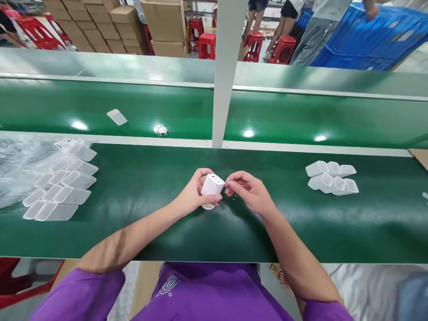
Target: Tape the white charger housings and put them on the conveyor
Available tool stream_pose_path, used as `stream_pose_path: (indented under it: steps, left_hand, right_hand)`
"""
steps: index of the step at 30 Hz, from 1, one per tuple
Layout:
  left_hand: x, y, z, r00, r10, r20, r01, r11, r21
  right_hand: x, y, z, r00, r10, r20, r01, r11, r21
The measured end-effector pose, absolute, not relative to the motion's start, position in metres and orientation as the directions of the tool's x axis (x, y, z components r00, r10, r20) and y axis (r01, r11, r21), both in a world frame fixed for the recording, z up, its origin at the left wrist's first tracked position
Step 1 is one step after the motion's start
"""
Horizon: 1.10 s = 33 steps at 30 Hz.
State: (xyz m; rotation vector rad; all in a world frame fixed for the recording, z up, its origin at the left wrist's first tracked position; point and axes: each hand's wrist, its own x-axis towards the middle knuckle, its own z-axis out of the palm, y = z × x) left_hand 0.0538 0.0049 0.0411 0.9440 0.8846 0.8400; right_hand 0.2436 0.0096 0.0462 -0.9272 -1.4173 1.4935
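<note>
My left hand (198, 191) is closed around a white charger block (213, 184), tilted so its end with small dark ports faces up and away from me. A rounded white edge (207, 207) shows beneath the block; I cannot tell whether it belongs to it. Just right of the block, my right hand (246, 191) has its thumb and fingertips pinched together, close to the block's side. Whatever the pinch holds, if anything, is too small to make out. Tiny pale specks (233, 197) lie on the green surface under it.
Clear white plastic sleeves (63, 187) lie in rows at left beside crumpled plastic film (23, 165). Several more sleeves (332, 178) lie at right. A white post (225, 76) rises ahead. On the far belt are a white piece (117, 117) and a small item (162, 130).
</note>
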Motion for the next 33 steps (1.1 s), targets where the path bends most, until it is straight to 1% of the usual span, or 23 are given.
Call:
stream_pose_path:
  steps: [2,4,7,10,13,16,18,21,26,33]
  left_hand:
    - [0.054,0.002,0.036,0.366,0.891,-0.267,-0.194,0.354,0.915]
    - [0.054,0.000,0.030,0.321,0.907,-0.274,-0.172,0.340,0.925]
    - [0.053,-0.001,0.022,0.282,0.925,-0.256,-0.134,0.302,0.944]
    - [0.052,-0.003,0.014,0.277,0.933,-0.230,-0.184,0.287,0.940]
    - [0.050,-0.003,0.005,0.214,0.937,-0.276,-0.234,0.323,0.917]
    - [0.047,0.000,-0.003,0.180,0.937,-0.298,-0.153,0.326,0.933]
    - [0.046,0.001,-0.005,0.184,0.946,-0.269,-0.130,0.294,0.947]
    - [0.045,0.001,-0.005,0.238,0.948,-0.213,-0.170,0.256,0.952]
    - [0.047,0.001,0.001,0.241,0.957,-0.165,-0.183,0.212,0.960]
    - [0.050,-0.003,0.009,0.310,0.943,-0.116,-0.229,0.193,0.954]
  right_hand:
    - [0.241,0.008,0.044,-0.367,0.929,0.056,-0.078,0.030,-0.997]
    - [0.238,0.006,0.042,-0.352,0.931,0.094,-0.027,0.090,-0.996]
    - [0.233,0.003,0.039,-0.281,0.938,0.201,0.094,0.235,-0.967]
    - [0.229,-0.001,0.038,-0.208,0.933,0.294,0.179,0.332,-0.926]
    - [0.227,-0.002,0.035,-0.156,0.938,0.309,0.210,0.337,-0.918]
    - [0.226,0.001,0.029,-0.137,0.946,0.294,0.227,0.319,-0.920]
    - [0.226,0.003,0.024,-0.126,0.953,0.275,0.236,0.298,-0.925]
    - [0.225,0.003,0.019,-0.122,0.959,0.258,0.238,0.280,-0.930]
    - [0.226,0.004,0.021,-0.128,0.960,0.248,0.255,0.273,-0.927]
    - [0.230,0.002,0.033,-0.121,0.927,0.356,0.290,0.376,-0.880]
